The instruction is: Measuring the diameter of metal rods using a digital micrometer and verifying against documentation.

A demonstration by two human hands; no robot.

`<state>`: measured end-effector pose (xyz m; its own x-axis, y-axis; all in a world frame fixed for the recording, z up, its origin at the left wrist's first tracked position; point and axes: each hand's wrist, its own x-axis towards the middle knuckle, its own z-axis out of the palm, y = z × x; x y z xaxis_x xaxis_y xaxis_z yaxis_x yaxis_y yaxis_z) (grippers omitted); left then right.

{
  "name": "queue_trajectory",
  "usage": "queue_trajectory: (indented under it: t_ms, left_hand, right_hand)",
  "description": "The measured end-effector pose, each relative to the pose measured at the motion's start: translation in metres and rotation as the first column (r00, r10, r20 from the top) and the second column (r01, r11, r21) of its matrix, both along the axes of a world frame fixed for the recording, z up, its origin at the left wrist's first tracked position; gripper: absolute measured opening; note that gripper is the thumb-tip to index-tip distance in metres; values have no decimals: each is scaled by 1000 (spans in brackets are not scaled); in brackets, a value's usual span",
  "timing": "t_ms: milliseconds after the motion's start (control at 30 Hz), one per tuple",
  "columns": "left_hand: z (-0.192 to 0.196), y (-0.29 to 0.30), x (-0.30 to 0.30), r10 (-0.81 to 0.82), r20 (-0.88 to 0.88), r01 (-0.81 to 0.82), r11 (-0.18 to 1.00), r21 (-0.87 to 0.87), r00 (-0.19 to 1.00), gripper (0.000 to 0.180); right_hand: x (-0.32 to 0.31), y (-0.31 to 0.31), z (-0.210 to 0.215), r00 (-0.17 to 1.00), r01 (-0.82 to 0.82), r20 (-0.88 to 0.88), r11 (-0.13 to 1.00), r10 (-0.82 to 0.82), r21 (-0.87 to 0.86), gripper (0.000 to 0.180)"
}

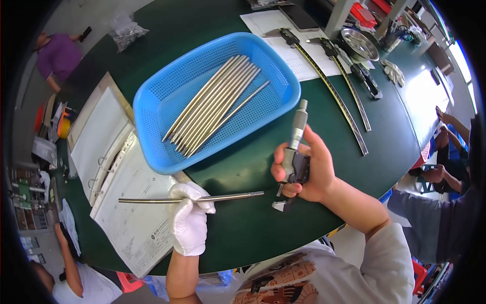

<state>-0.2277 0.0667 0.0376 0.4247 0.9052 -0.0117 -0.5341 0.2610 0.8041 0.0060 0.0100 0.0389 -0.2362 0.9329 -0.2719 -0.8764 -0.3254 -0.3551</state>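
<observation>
Measuring a slim steel rod with a micrometer over the green counter.

Gloved, the left hand point(188, 223) is closed in a pinch around the steel rod point(191, 199), held level above the counter's point(253, 228) near edge, its tip just short of the micrometer point(292, 159). The bare right hand point(309, 169) is wrapped shut around that gauge, thumb near the barrel. My reading: the rod is not yet seated between the anvils, and a dozen-odd rods point(215, 104) wait in the blue basket point(157, 101) beside an open ring binder point(119, 172) at the left edge.
</observation>
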Motion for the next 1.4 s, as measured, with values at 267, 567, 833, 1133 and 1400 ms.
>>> queue_trajectory:
  t_ms: [267,567,833,1133,1400]
  left_hand:
    - [1,2,-3,-50,-40,51,998,43,998,18]
    - [5,1,-2,-100,-83,108,989,96,991,17]
    - [4,2,-2,-134,-74,142,984,104,988,18]
    - [6,1,-3,-155,-111,168,978,121,982,21]
    - [4,2,0,-181,-156,211,955,207,971,20]
  right_hand:
    - [-5,3,0,992,-60,104,995,67,-78,68]
    - [-8,0,0,988,-132,69,984,141,-120,66]
    - [-9,-1,-1,984,-156,67,977,167,-142,64]
    - [-10,-2,4,979,-177,83,976,188,-126,69]
    - [-10,-2,4,976,-189,89,978,197,-93,68]
